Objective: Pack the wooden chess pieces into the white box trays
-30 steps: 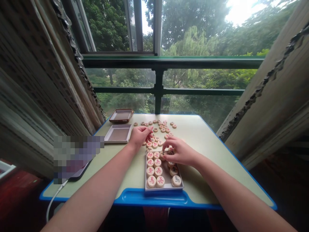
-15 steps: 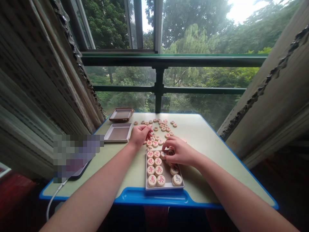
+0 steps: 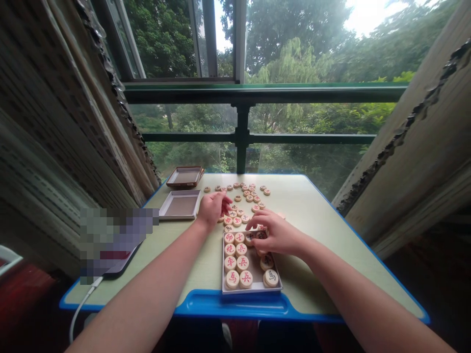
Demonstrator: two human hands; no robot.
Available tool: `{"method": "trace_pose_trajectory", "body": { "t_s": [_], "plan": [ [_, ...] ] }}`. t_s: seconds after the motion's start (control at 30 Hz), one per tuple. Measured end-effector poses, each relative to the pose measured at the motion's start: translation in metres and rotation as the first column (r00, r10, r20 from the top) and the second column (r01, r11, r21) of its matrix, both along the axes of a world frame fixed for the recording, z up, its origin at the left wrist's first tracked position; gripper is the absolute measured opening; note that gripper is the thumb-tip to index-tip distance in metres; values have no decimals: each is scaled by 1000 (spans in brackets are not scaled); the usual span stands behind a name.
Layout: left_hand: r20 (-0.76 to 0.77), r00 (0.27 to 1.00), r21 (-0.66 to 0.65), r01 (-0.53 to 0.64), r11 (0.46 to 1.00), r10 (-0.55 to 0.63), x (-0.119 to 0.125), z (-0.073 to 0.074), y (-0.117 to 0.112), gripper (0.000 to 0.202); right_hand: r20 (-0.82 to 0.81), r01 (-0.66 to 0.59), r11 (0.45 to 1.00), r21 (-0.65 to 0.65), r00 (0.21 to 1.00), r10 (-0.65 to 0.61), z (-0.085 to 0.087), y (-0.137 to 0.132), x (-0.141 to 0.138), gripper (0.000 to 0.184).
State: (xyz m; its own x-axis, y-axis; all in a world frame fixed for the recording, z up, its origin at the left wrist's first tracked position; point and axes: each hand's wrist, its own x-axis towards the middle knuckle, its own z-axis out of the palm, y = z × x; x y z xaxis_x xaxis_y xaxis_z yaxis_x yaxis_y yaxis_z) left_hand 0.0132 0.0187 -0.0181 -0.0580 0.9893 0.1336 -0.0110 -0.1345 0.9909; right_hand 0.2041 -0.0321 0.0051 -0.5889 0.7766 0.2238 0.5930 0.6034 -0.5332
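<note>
A shallow white box (image 3: 254,289) near the table's front edge holds round wooden Chinese chess pieces, many in stacks. Red-marked ones such as the horse piece (image 3: 232,278) line its left side, and a black-marked horse piece (image 3: 271,277) sits at its front right corner. My right hand (image 3: 275,232) reaches over the box's far end, thumb and fingers closed around a Chinese chess piece (image 3: 249,239) in the back row. Above the loose pieces beyond the box hovers my left hand (image 3: 212,211), fingers curled in; whatever they may hold is hidden.
Loose chess pieces (image 3: 249,198) are scattered toward the far edge. At the back left lie a white tray (image 3: 179,217) and a brown-rimmed box lid (image 3: 184,184). A phone (image 3: 121,262) with a white cable lies at the left. A window and railing stand beyond, with curtains either side.
My right hand stays at the box's far end with its fingers at the same piece. My left hand's fingers have curled a little lower. The view has tilted slightly.
</note>
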Motion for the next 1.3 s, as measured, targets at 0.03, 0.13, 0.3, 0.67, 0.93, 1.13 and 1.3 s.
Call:
{"method": "trace_pose_trajectory", "body": {
  "t_s": [0.03, 0.13, 0.3, 0.67, 0.93, 1.13, 1.3],
  "plan": [
    [-14, 1000, 8, -12, 1000, 12, -1, -2, 1, 37, -32, 15, 1000, -13, 999, -15, 0, 1, 1, 18],
    [-131, 989, 102, -62, 993, 75, -5, -9, 4, 44, -161, 140, 990, -31, 976, -143, -5, 11, 6, 12],
    [-450, 882, 326, 17, 945, 139, -9, -15, 7, 48, -233, 473, 877, 84, 865, -444, -21, 39, 22, 22],
    [-587, 806, 160, 199, 967, -69, -3, -19, 5, 51, -36, 374, 925, 64, 927, -372, -35, 50, 29, 24],
    [-425, 881, -82, 190, 978, -207, -6, -22, 10, 45, -14, 380, 923, 55, 925, -380, -34, 50, 31, 23],
    [-412, 859, -70, 301, 951, -303, -12, -25, 14, 62, -43, 409, 911, 58, 912, -407, -37, 52, 32, 22],
    [-427, 860, -72, 275, 959, -279, -11, -22, 11, 57, -47, 401, 914, 60, 916, -398, -37, 52, 31, 22]
  ]
}}
